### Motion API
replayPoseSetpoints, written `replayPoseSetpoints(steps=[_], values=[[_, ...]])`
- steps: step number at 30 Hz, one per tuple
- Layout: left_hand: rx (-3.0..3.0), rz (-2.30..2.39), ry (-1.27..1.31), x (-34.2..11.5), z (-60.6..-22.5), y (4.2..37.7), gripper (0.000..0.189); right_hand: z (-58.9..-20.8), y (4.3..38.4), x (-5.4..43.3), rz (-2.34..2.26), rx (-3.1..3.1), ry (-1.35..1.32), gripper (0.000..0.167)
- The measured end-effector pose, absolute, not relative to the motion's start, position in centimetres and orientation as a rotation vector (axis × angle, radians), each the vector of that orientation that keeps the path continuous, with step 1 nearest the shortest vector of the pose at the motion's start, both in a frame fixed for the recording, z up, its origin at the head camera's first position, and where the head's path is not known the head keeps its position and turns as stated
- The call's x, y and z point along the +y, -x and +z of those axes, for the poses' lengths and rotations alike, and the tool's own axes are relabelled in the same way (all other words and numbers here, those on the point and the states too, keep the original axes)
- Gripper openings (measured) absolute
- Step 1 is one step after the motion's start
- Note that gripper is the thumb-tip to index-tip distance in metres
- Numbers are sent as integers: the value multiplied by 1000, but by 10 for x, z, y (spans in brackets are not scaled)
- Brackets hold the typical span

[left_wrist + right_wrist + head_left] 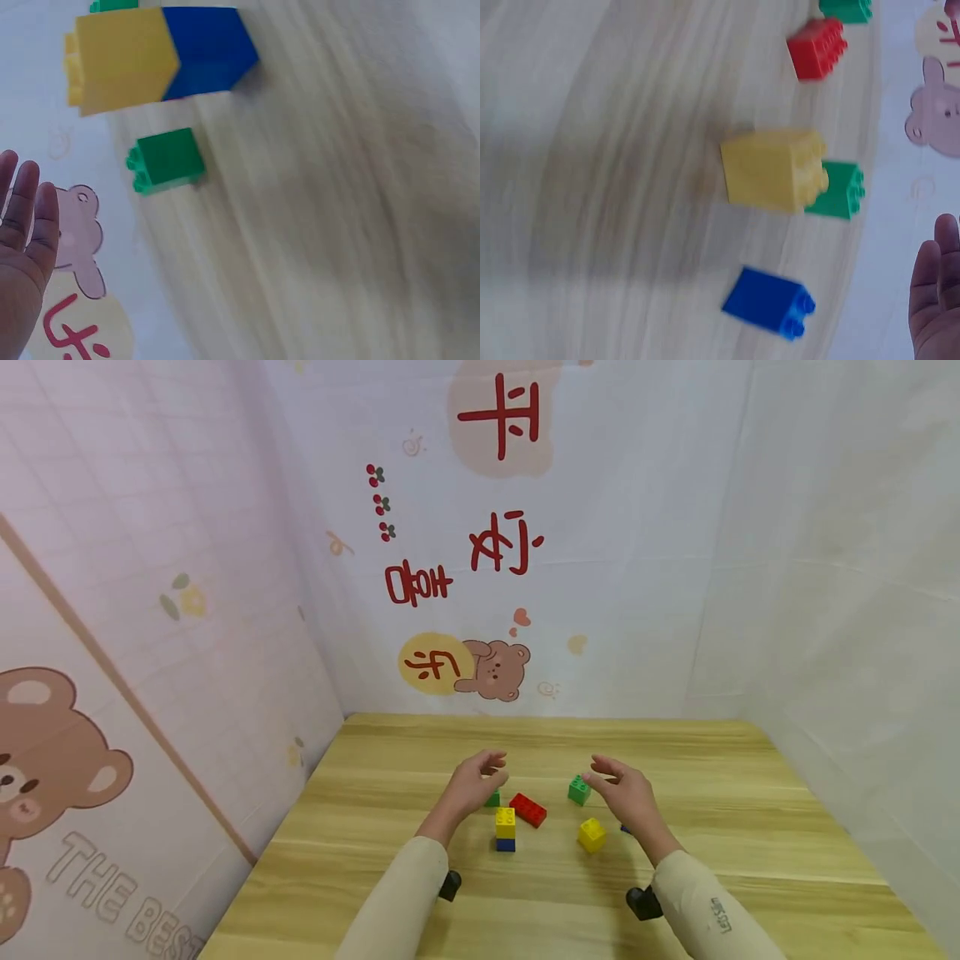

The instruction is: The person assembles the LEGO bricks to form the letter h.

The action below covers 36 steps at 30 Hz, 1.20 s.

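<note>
My left hand [476, 781] hovers with relaxed fingers over a green brick [492, 799] that it partly hides; nothing is in its grasp. Just nearer to me, a yellow brick [506, 817] is stacked on a blue brick [506, 844]. Between the hands lies a longer red brick [528, 810]. My right hand [627, 789], also holding nothing, is beside a second green brick [578, 790], its thumb overlapping that brick's edge in the head view. A separate yellow brick [592, 835] sits below this hand, and another blue brick [768, 301] is mostly hidden behind the right wrist in the head view.
The bricks are on a wood-grain table [735, 827]. White printed cloth walls [630, 568] rise along its back and both sides. A dark wrist device [643, 903] shows under the right sleeve, another [450, 886] under the left one.
</note>
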<state>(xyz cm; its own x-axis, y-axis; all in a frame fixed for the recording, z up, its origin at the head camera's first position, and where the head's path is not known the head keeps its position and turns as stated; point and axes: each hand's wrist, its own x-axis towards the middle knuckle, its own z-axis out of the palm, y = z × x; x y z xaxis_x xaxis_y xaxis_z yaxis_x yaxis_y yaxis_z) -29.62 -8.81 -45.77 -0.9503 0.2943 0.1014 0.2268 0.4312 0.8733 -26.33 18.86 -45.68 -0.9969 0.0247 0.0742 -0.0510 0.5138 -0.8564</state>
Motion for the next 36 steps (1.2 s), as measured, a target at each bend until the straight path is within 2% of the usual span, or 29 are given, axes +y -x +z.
replayPoseSetpoints(steps=[16, 36], values=[[2521, 1585, -500, -43, -439, 296, 47, -466, 256, 237, 1407, -2672, 133, 60], [2538, 1584, -445, 18, -469, 270, 53, -481, 235, 274, 1416, -2652, 254, 62]])
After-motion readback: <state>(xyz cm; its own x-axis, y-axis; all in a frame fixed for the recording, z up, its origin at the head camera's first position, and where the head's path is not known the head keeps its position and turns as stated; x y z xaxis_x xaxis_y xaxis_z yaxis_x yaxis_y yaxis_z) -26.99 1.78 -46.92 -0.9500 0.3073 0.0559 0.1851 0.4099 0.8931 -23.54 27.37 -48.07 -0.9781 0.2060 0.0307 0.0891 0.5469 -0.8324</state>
